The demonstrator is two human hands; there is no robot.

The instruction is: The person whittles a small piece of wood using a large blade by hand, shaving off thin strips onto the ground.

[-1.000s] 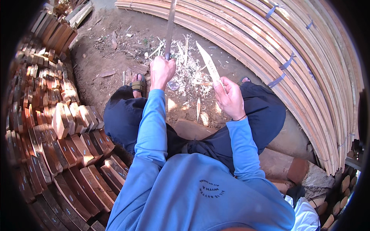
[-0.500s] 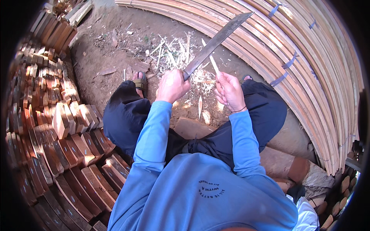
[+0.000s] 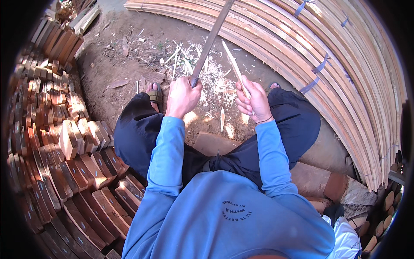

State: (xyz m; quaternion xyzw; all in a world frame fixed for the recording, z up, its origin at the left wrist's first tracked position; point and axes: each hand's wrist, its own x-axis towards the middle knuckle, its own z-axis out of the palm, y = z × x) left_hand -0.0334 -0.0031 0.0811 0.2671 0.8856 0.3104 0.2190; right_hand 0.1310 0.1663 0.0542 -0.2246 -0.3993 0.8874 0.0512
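Note:
My left hand (image 3: 183, 97) is closed round the handle of a machete (image 3: 210, 44), whose long dark blade points up and away, its tip cut off by the picture's top edge. In my right hand (image 3: 254, 99) is a slim pale wooden stick (image 3: 233, 62), pointed at its far end and held by its lower part. Blade and stick are apart, with a gap between them. On the ground below and between my hands lies a short pointed piece of wood (image 3: 222, 120). Beyond my hands, pale wood shavings (image 3: 207, 69) are scattered over the dirt.
Long bundled wooden strips (image 3: 276, 41), tied with bluish bands, curve along the far and right side. Stacked short wooden blocks (image 3: 82, 172) fill the left. A flat stone slab (image 3: 211, 143) lies between my legs; another brick-like slab (image 3: 310, 183) is at the right.
The machete has swung left and more upright, away from the stick it crossed in view. My left hand has shifted slightly left. The stick is now seen whole above my right hand.

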